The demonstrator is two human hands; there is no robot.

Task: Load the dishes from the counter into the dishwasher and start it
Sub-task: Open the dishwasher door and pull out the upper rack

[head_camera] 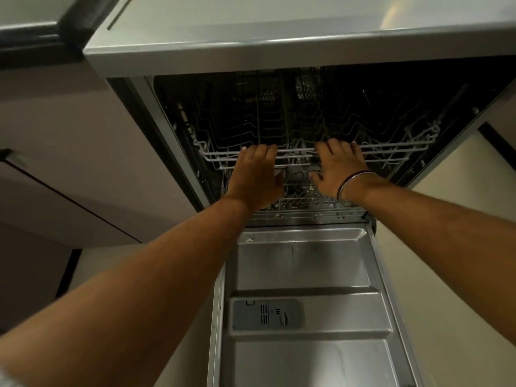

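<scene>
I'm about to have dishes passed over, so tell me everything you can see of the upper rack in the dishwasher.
The upper rack is a pale grey wire basket, seemingly coated metal, with rows of bent tines. It sits level inside the dark tub, its front rail at the opening, above the lowered door. No dishes show in it. The left hand and the right hand both grip its front rail, fingers hooked over the wire.

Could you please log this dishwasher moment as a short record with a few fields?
dishwasher door: open, folded down flat
upper rack: wire, no dishes visible in it
left hand: fingers curled over the rack's front rail
right hand: fingers over the same front rail, bracelet at the wrist
lower rack: partly visible beneath, contents unclear
detergent dispenser: on the inner door, lid closed
dishes: none in view
</scene>
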